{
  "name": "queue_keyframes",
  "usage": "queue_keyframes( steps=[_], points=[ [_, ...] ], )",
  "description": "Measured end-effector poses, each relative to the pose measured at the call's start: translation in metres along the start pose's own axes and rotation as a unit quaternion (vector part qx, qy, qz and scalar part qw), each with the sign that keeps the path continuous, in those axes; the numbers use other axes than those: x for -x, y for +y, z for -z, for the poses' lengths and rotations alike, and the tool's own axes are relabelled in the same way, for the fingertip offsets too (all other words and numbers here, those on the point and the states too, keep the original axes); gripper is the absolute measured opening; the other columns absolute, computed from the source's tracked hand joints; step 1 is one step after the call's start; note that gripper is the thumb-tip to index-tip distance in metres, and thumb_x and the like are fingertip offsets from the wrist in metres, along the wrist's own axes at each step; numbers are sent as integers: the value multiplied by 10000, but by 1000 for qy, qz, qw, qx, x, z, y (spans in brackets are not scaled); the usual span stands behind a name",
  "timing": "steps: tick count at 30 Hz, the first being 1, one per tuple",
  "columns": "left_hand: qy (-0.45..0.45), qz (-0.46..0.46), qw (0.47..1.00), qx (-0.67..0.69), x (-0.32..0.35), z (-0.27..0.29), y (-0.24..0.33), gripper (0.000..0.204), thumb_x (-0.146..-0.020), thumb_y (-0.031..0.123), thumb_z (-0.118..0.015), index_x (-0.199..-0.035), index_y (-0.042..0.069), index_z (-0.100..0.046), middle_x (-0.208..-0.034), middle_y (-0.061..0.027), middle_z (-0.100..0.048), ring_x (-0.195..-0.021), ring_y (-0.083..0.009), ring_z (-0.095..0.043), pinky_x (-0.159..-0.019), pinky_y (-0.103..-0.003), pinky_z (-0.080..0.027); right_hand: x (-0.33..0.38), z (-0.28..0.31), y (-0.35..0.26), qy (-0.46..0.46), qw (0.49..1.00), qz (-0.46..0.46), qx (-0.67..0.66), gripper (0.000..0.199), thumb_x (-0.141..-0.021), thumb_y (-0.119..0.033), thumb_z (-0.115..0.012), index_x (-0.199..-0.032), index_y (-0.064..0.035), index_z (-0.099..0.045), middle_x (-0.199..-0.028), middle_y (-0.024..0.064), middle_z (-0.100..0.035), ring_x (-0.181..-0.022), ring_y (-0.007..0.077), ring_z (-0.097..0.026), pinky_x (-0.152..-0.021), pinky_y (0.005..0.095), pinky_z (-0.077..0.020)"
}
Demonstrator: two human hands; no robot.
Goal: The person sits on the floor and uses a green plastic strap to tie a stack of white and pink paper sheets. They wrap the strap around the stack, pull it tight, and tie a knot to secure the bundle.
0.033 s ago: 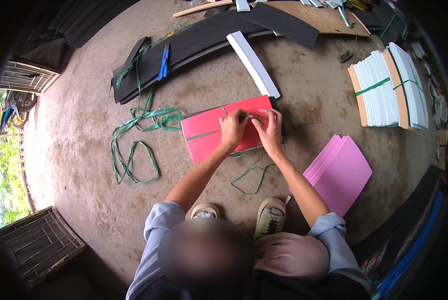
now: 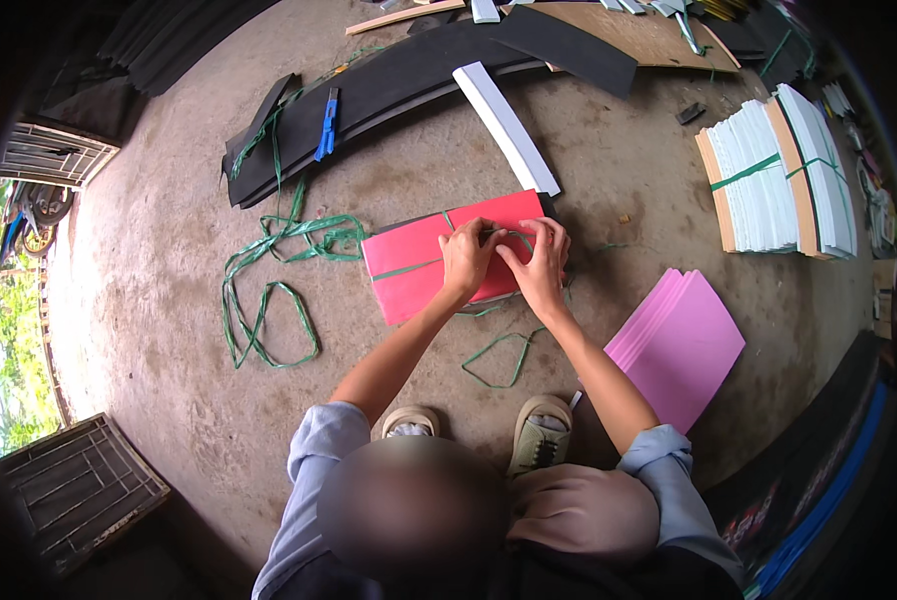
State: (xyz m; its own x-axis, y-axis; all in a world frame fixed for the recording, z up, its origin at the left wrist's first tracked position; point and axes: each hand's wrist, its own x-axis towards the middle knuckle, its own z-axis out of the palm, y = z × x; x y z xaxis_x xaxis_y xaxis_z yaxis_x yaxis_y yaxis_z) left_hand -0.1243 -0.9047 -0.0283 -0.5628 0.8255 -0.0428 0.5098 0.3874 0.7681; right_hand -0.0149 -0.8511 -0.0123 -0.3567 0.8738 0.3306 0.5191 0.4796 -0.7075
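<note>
A stack of red sheets (image 2: pixel 414 270) lies on the concrete floor in front of me, with a green strap (image 2: pixel 406 268) running across it. My left hand (image 2: pixel 466 255) and my right hand (image 2: pixel 541 262) rest together on the stack's right half. The fingers of both pinch the green strap where its ends meet on top. My forearms reach in from below. My two shoes (image 2: pixel 539 435) stand just short of the stack.
Loose green strap loops (image 2: pixel 269 300) lie to the left, and a small loop (image 2: pixel 499 358) near my feet. Pale pink sheets (image 2: pixel 681 340) lie at right. Strapped white bundles (image 2: pixel 774 180) lie far right. Black strips (image 2: pixel 399 85), a white strip (image 2: pixel 507 128) and a blue tool (image 2: pixel 327 125) lie beyond. A metal grate (image 2: pixel 79 490) is lower left.
</note>
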Motion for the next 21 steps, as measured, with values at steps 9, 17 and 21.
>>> queue_keyframes(
  steps=[9,17,21],
  points=[
    [25,-47,997,-54,-5,-3,1,205,-784,284,-591,-860,94,-587,-851,-49,-604,-861,-231,-529,-722,-411,-313,-62,77,46,-359,899,-143,-204,93,-825,-93,-556,-890,-27,-568,-608,12,-535,-545,73,-479,-503,226,-383],
    [7,-18,999,-40,-10,-4,7,206,-786,294,-587,-845,97,-599,-834,-50,-622,-846,-236,-550,-720,-420,-326,-136,145,82,-99,911,-97,388,249,-811,-160,-574,-1030,-56,-518,-1020,97,-501,-943,225,-478,-773,378,-389],
    [-47,48,997,-25,-13,5,18,211,-786,291,-593,-857,92,-603,-814,-57,-638,-796,-233,-583,-721,-435,-335,-80,85,44,-46,979,119,161,250,-733,-138,-628,-956,-88,-528,-1025,77,-470,-988,274,-434,-817,411,-360]
  ],
)
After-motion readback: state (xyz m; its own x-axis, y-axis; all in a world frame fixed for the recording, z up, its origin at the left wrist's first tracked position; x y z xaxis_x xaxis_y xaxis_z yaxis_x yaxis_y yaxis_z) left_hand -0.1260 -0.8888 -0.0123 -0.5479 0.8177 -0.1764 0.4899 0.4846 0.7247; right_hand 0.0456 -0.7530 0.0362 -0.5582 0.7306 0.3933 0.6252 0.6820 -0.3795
